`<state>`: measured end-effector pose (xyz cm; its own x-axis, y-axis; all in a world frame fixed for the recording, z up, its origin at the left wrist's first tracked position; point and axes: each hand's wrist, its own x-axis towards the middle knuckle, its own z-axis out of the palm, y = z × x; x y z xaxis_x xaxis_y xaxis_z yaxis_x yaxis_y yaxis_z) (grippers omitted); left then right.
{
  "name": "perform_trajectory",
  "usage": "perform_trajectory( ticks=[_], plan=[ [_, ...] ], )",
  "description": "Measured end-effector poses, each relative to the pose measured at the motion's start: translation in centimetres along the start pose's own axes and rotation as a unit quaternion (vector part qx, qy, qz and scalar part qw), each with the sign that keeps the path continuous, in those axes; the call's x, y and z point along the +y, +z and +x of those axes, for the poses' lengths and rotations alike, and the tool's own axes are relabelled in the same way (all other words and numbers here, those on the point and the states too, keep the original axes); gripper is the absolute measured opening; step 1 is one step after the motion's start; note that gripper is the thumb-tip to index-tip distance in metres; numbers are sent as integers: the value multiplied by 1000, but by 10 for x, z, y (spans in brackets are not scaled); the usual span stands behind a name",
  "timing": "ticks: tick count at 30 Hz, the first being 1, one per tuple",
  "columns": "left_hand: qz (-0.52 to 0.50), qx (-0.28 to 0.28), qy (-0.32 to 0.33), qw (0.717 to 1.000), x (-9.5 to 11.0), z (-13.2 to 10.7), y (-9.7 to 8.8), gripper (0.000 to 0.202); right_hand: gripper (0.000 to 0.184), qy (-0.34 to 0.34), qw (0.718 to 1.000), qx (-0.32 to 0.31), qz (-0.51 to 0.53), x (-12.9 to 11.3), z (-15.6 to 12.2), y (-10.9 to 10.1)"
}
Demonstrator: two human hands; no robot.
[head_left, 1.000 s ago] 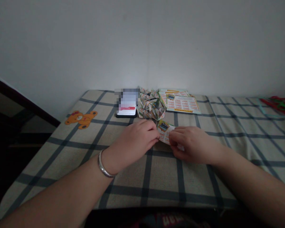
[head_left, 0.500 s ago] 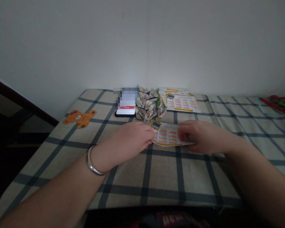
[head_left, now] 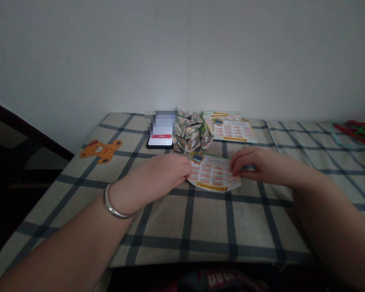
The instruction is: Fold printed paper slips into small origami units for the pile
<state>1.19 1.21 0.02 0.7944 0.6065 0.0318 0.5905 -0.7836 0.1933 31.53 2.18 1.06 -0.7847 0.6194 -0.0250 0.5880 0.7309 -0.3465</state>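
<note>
A printed paper leaflet [head_left: 214, 172] with red and orange text blocks and a yellow strip along its near edge lies in front of me, its near edge bowed. My left hand [head_left: 170, 172], with a silver bangle at the wrist, pinches the leaflet's left edge. At the opposite edge, my right hand [head_left: 249, 164] has its thumb and fingers closed on the paper. Just beyond the leaflet sit several folded paper pieces [head_left: 190, 132], made of similar printed paper. More flat leaflets [head_left: 234, 130] lie stacked to the right of them.
A phone [head_left: 161, 129] with a lit screen lies left of the folded pieces. An orange bear cutout [head_left: 101, 151] is on the checked tablecloth [head_left: 158, 239] at the left. Red and green items [head_left: 357, 132] lie at the far right. A wall [head_left: 182, 56] rises behind the table.
The leaflet has shifted slightly left and its near edge now bows toward me. My right hand has moved up and its fingers have shifted at the right edge. My left hand moved slightly left.
</note>
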Motion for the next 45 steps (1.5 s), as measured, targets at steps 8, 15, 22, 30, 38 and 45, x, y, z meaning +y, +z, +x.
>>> perform_trajectory(
  ticks=[8,15,22,30,38,45],
  plan=[
    [51,44,-2,998,-2,1,4,15,12,-39,998,23,30,-2,0,0],
    [43,75,0,996,0,2,9,13,12,-13,997,49,62,-12,2,3],
    [31,109,-40,993,9,6,7,18,8,54,994,81,54,-24,5,5],
    [-58,158,-35,985,13,11,16,18,7,72,986,120,92,-29,11,12],
    [-159,192,-71,966,26,10,17,22,4,-17,968,245,41,-30,25,30],
    [-187,195,-109,957,31,11,17,21,5,13,953,302,31,-33,33,42]
  ],
)
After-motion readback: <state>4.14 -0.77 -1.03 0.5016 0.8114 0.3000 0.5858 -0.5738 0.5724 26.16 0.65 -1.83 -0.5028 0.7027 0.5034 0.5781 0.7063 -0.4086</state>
